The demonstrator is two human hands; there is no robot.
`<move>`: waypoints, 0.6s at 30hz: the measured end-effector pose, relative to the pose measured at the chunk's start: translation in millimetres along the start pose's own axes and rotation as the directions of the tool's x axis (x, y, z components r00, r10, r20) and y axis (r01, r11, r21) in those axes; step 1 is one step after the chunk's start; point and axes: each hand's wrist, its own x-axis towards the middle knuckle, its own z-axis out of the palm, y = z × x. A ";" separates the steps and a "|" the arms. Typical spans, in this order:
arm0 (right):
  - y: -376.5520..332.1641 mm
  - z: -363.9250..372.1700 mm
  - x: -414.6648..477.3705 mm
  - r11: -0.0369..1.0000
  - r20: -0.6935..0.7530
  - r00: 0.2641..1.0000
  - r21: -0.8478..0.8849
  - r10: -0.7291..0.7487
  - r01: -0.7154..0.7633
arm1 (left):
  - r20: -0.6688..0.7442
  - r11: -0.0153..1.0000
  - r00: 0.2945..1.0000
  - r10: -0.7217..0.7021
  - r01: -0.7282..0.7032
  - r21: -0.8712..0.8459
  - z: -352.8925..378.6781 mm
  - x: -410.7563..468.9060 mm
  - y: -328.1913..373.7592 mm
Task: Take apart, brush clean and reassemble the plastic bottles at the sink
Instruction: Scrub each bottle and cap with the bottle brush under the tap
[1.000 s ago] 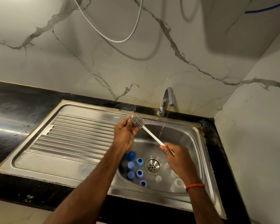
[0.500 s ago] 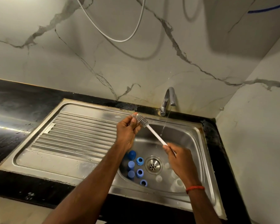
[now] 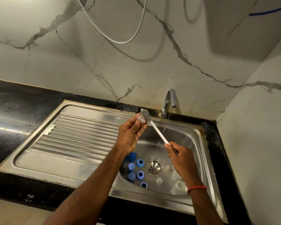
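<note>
Dim warm light is falling from above, throwing a soft shadow of the hose (image 3: 120, 42) across the wall (image 3: 55, 65). Glare is streaking the desk (image 3: 5, 127) at left. Wide-angle distortion is bending the edges.

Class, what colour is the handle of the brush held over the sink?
The brush handle is white; head view shows it.

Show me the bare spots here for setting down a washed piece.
The ribbed drainboard left of the basin is bare, as is the black counter beyond it. The basin floor is crowded: blue caps left of the drain, clear parts right of it.
</note>
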 end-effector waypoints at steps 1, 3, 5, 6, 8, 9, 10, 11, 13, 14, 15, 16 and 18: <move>-0.5 0.5 2.0 1.000 -0.007 1.000 -0.010 -0.014 0.014 | 0.002 1.000 1.000 -0.001 0.001 -0.027 2.3 -1.0 -0.8; 0.5 1.7 6.4 0.998 -0.012 0.999 -0.034 -0.045 0.045 | -0.015 0.999 1.000 0.016 -0.017 -0.039 6.9 -0.2 1.7; 5.2 0.5 7.3 0.996 -0.001 0.997 -0.055 -0.072 0.071 | -0.069 0.999 0.997 0.022 -0.025 -0.038 7.4 3.2 6.1; 8.9 -0.8 6.6 0.994 0.007 0.996 -0.072 -0.085 0.085 | -0.094 0.999 0.995 0.014 -0.018 -0.040 5.8 4.9 8.0; 16.0 -4.4 2.9 0.988 0.015 0.995 -0.117 -0.100 0.102 | -0.103 1.000 0.995 -0.008 0.008 0.008 2.0 3.8 8.4; 18.3 -6.0 1.9 0.984 0.010 0.993 -0.138 -0.114 0.115 | -0.092 0.998 0.996 -0.015 0.021 0.063 0.1 2.2 6.2; 19.7 -7.3 2.1 0.976 -0.008 0.990 -0.169 -0.139 0.135 | -0.074 0.992 0.997 -0.017 0.026 0.126 -0.8 1.1 3.0; 20.4 -8.3 3.3 0.964 -0.032 0.985 -0.212 -0.170 0.160 | -0.058 0.983 0.998 -0.016 0.026 0.183 -0.6 0.4 -0.3; 15.1 -10.0 8.6 0.929 -0.059 0.971 -0.310 -0.231 0.203 | -0.039 0.960 0.999 -0.004 0.015 0.279 1.6 1.8 -0.8; 14.3 -10.7 12.1 0.913 -0.065 0.968 -0.352 -0.242 0.205 | -0.033 0.948 0.999 0.004 0.006 0.318 2.2 4.4 1.6; 15.8 -11.4 14.6 0.902 -0.071 0.966 -0.383 -0.247 0.202 | -0.031 0.936 0.999 0.011 0.001 0.351 1.3 6.7 5.7; 19.8 -12.3 15.9 0.898 -0.067 0.967 -0.392 -0.244 0.200 | -0.038 0.928 0.999 0.016 -0.001 0.373 -0.4 8.5 10.7; 30.8 -17.8 13.5 0.916 -0.062 0.974 -0.355 -0.220 0.184 | -0.052 0.916 0.998 0.022 0.001 0.401 -5.1 8.3 16.5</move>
